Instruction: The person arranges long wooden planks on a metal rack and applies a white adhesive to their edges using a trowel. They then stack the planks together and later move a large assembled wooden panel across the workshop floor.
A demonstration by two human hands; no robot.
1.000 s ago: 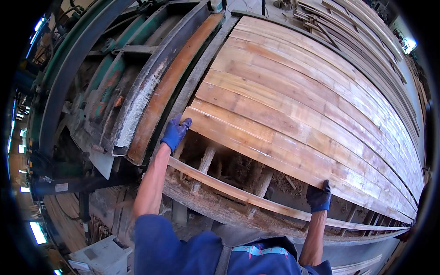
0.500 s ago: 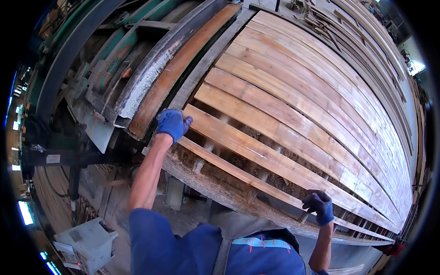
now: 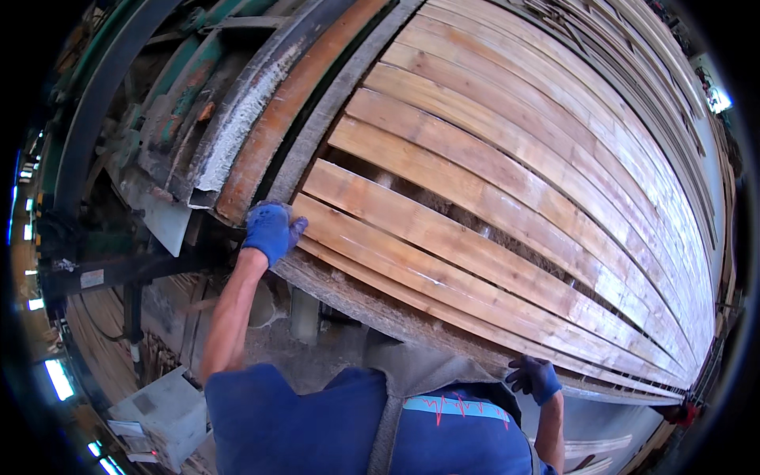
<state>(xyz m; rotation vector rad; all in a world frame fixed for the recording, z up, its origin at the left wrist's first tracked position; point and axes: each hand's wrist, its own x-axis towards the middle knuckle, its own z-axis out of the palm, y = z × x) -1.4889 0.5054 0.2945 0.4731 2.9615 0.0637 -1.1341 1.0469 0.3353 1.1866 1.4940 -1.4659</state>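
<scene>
Long flat wooden planks (image 3: 475, 170) lie side by side across a frame. At their near left end my left hand (image 3: 273, 231), in a blue glove, is closed at the end of a plank (image 3: 380, 252); its thumb lies against the wood and the other fingers are mostly hidden. A narrower strip of wood (image 3: 412, 307) runs along the near side of that plank. My right hand (image 3: 537, 378), in a dark blue glove, hangs open by the front edge with fingers apart, holding nothing. A dark gap separates two planks farther back.
Left of the planks runs a rusty metal beam (image 3: 265, 131) beside a pale, crusted metal channel (image 3: 229, 142). A grey box (image 3: 162, 416) stands at lower left. More thin wooden strips (image 3: 633, 79) lie beyond the planks. Something red (image 3: 679, 412) shows at the far right end, too small to make out.
The marked near plank has slid toward me, and its wide gap to the narrow strip has closed. Both hands moved nearer my body; the right hand's fingers have spread. The view shifted slightly.
</scene>
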